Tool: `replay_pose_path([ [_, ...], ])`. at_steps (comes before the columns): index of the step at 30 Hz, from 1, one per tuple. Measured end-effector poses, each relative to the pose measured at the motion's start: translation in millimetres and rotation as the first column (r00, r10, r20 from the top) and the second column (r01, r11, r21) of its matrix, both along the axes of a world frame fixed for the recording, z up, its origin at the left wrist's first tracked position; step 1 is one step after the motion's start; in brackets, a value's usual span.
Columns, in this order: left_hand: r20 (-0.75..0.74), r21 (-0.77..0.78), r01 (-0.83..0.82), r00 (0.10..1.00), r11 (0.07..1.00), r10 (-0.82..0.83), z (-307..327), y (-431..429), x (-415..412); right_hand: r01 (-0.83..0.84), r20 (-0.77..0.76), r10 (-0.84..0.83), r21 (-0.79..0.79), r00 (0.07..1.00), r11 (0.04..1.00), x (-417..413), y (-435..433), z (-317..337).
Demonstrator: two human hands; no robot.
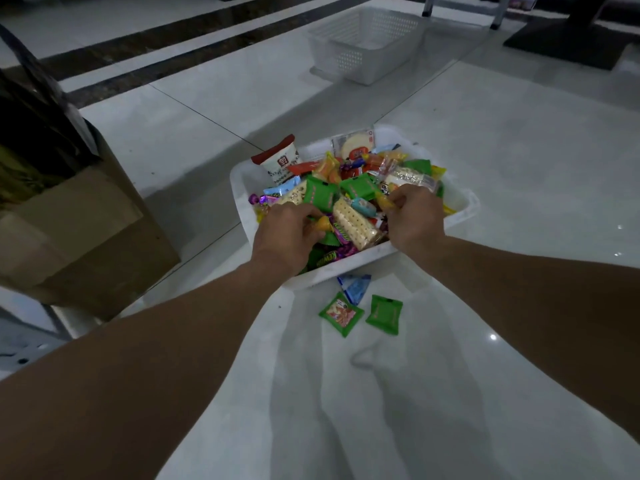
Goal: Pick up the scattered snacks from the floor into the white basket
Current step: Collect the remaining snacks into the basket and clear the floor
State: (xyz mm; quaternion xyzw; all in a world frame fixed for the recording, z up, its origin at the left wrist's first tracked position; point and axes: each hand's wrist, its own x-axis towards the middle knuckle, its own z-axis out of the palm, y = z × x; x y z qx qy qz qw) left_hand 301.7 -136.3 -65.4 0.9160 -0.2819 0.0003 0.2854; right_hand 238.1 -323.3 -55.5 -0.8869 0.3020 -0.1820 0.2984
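Note:
A white basket (464, 206) full of mixed snack packets sits on the floor in the middle of the head view. Both hands are over its near side. My left hand (282, 235) pinches a small yellow-orange candy (323, 224). My right hand (414, 216) pinches another yellow candy (385, 201). On the floor just in front of the basket lie three packets: a blue one (356, 287), a green one with a picture (341, 314) and a plain green one (384, 315).
A second white perforated basket (367, 43) stands further back on the tiled floor. A cardboard box (90, 237) with dark bags on it stands at the left. Furniture legs (497, 12) and a dark base (568, 39) are at the top right.

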Motion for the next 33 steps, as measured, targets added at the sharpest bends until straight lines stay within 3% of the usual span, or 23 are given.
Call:
replay_pose_path([
  [15,0.080,0.156,0.070,0.993,0.985,-0.084,22.9,15.0,-41.6,-0.151,0.036,0.153,-0.052,0.988,0.987,-77.3,12.2,20.9],
  [22,0.045,0.220,0.164,0.983,0.962,-0.178,32.8,21.5,-108.4,-0.303,-0.213,0.274,-0.115,0.938,0.946,-146.4,11.4,3.7],
  [33,-0.033,0.313,0.253,0.966,0.915,-0.256,10.1,32.6,-145.8,-0.372,-0.354,0.327,-0.066,0.877,0.926,-187.1,6.1,-6.1],
])
